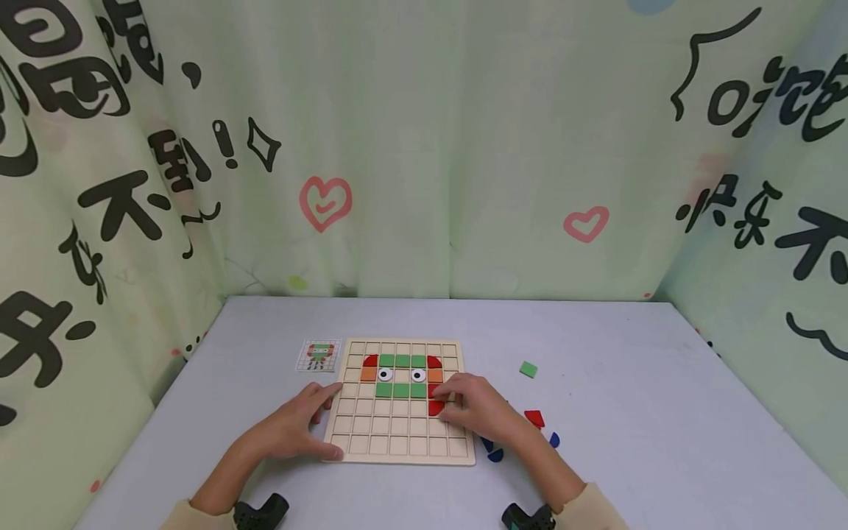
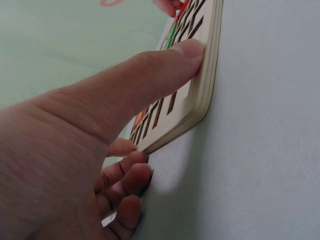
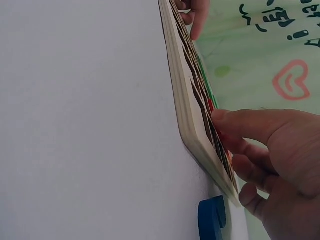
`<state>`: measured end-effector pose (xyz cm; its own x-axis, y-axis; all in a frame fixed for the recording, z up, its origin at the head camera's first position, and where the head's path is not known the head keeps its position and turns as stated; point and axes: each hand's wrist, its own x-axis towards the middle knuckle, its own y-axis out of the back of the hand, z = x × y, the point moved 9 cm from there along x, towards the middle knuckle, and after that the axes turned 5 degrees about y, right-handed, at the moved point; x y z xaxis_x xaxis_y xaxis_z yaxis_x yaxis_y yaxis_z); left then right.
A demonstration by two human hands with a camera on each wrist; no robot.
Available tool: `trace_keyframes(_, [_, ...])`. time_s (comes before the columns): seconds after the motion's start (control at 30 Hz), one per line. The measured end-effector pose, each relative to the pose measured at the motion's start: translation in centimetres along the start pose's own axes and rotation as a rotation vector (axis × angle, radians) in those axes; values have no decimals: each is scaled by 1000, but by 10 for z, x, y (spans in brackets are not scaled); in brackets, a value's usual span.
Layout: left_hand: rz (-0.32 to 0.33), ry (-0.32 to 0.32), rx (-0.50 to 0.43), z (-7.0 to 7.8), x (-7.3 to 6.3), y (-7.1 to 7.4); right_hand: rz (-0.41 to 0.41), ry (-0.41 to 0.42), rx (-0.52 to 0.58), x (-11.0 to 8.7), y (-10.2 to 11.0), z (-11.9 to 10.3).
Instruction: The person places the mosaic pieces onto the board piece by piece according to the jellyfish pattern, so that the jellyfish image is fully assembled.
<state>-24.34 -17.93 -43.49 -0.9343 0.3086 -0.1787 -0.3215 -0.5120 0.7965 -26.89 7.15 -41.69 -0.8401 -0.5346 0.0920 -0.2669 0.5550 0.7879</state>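
Observation:
A wooden grid board (image 1: 369, 446) lies on the table, with green, orange and red pieces and two eye pieces set in its upper cells. My left hand (image 1: 298, 423) rests on its left side, the straight thumb (image 2: 187, 52) on the near corner and the index finger at the edge farther up. At the right part of the grid, my right hand (image 1: 482, 405) pinches a red rounded piece (image 1: 435, 408) between thumb and index finger. The piece is at the board's surface, just below another red piece (image 1: 432, 390); the fingers partly cover both.
A small picture card (image 1: 320, 355) of a gridded figure lies by the board's upper left. Off to the right are a green square (image 1: 528, 369), a red trapezoid (image 1: 534, 418) and blue pieces (image 1: 495, 456), some partly behind the right hand. A curtain (image 1: 424, 184) hangs around the table.

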Motion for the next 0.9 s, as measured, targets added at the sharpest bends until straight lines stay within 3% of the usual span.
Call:
trace_keyframes(0.33, [1,-4,-2,1,0,1,-6,-15,30,-1,-2,1])
trace_keyframes(0.9, [3,-11,5,1,-2,1,57,-28,20,-3,0,2])
